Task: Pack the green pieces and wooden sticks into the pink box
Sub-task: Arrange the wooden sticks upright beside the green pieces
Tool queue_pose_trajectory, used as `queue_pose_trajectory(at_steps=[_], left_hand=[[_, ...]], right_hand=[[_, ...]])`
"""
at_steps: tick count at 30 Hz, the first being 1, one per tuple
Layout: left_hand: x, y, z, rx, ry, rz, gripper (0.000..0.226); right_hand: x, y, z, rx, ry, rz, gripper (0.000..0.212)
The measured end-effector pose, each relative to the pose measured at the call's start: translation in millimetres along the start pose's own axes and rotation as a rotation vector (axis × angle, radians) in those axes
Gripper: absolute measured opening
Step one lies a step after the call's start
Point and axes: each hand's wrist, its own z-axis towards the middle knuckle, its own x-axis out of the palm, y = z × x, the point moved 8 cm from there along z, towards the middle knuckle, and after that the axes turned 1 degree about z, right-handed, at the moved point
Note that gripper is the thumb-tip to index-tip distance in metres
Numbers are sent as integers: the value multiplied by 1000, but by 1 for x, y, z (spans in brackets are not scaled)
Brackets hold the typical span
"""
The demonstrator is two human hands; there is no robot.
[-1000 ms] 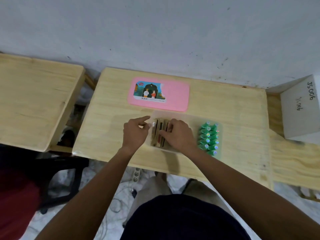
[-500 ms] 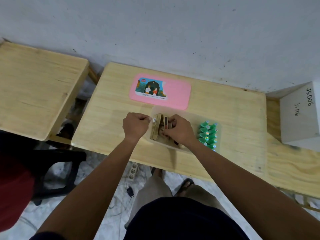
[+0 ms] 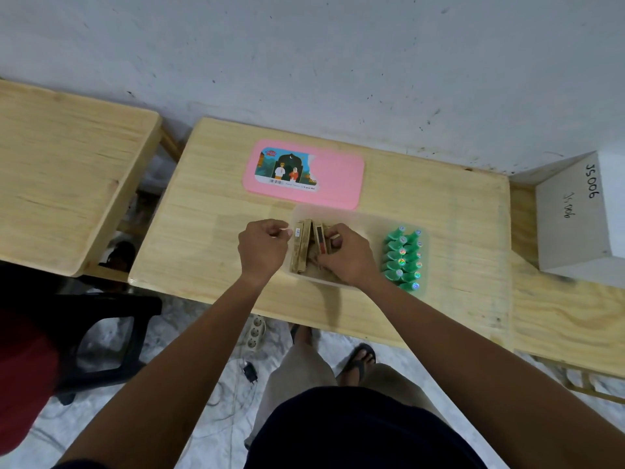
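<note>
Nearest, in the middle of the frame: left hand [image 3: 263,247] with fingers curled, set against the left wall of the clear box [image 3: 365,216]; cannot tell whether pinching the rim or only clenched. Just to its right, right hand [image 3: 345,255] inside the box, fingers bent around the wooden sticks [image 3: 301,248]. Sticks packed in flat bundles, standing on their long edges in the left part of the box, some leaning to each other. Probably light, stiff and smooth, so likely to slide and fan out if taken by one end; better to pinch a whole bundle on both flat sides near the middle and lay it down gently. Further to the right, in the right part of the same box: green pieces [image 3: 402,258] in two tidy rows, touching each other. Small and light by the look, seemingly hard plastic with rounded bodies, so apt to roll; best taken by the body with the fingertips, not squeezed. Beyond the box, just beside its far rim, toward upper middle: pink lid [image 3: 338,177] lying flat on the table [image 3: 456,214], picture side up, not yet put on.
</note>
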Motion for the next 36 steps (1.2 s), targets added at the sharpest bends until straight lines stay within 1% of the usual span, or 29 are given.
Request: queue_pose_trajectory(at_steps=[2, 3, 4, 5, 6, 8, 9, 11, 15, 20, 22, 24, 26, 28, 30, 33, 35, 36], left_hand=[[2, -24, -11, 226, -71, 200, 23], [6, -37, -17, 348, -82, 267, 25], [13, -46, -23, 445, -61, 335, 23], [22, -51, -28, 503, -23, 428, 19], [31, -53, -30, 515, 26, 545, 16], [45, -52, -35, 456, 114, 773, 11], [48, -52, -36, 419, 150, 848, 10], [55, -54, -38, 368, 194, 912, 14], [61, -61, -31, 336, 181, 884, 18], [65, -52, -24, 285, 176, 705, 21], [67, -44, -20, 203, 205, 589, 17], [68, -37, -18, 80, 269, 426, 13], [68, -33, -19, -31, 343, 253, 16], [69, -28, -18, -82, 403, 176, 12], [69, -28, -18, -45, 415, 220, 20], [63, -35, -17, 76, 349, 318, 20], [57, -44, -19, 207, 269, 488, 22], [53, -50, -21, 290, 208, 582, 22]], right_hand=[[-4, -5, 1, 24, -7, 17, 40], [-6, -6, 1, 33, -8, 19, 38], [-7, -7, 1, 41, -9, 23, 36], [-8, -9, 1, 53, -9, 29, 34], [-8, -11, 1, 68, -15, 40, 31], [-9, -17, 1, 104, -36, 62, 23], [-10, -20, 0, 119, -44, 78, 22], [-12, -24, -1, 145, -49, 114, 23], [-17, -30, -3, 181, -51, 106, 27], [-18, -39, -4, 233, -40, 166, 25], [-19, -39, -5, 259, -26, 237, 20], [-20, -43, -5, 330, -8, 353, 17], [-20, -47, -6, 398, 12, 473, 22], [-22, -48, -6, 407, 14, 483, 23], [-25, -45, -6, 374, 9, 428, 22], [-26, -39, -5, 284, 12, 238, 22], [-25, -36, -4, 232, -5, 109, 33], [-27, -33, -4, 198, -43, 43, 42]])
